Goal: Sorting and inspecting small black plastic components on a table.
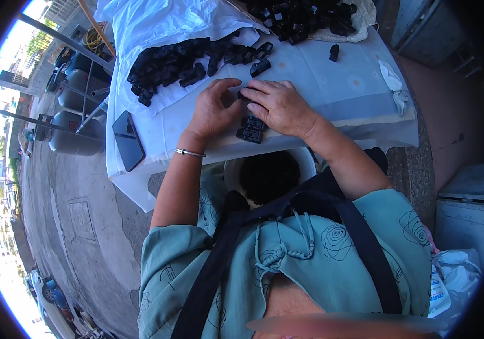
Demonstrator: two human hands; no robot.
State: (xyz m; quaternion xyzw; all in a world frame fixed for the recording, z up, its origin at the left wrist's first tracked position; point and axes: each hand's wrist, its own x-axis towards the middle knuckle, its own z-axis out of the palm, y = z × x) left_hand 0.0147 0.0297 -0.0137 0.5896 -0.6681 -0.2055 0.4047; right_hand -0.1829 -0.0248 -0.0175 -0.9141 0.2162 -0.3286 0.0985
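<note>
Several small black plastic parts [251, 130] lie in a short row near the front edge of the covered table, just below my right hand [280, 108]. My right fingers are bent down over another black plastic part [243, 96], mostly hidden under them. Beside it is my left hand [217, 107], thumb and forefinger apart in a curve, with nothing visible between them. Beyond the hands, one black part [260, 68] sits apart from a heap of similar parts [166, 65] spilling out of a white plastic bag [157, 22].
A second black heap [295, 22] rests on a sack at the back, with a lone part [334, 52] in front. A phone [128, 141] lies at the table's left edge, a white cloth [391, 79] at the right. Below the front edge stands a white bucket [310, 161] with dark contents.
</note>
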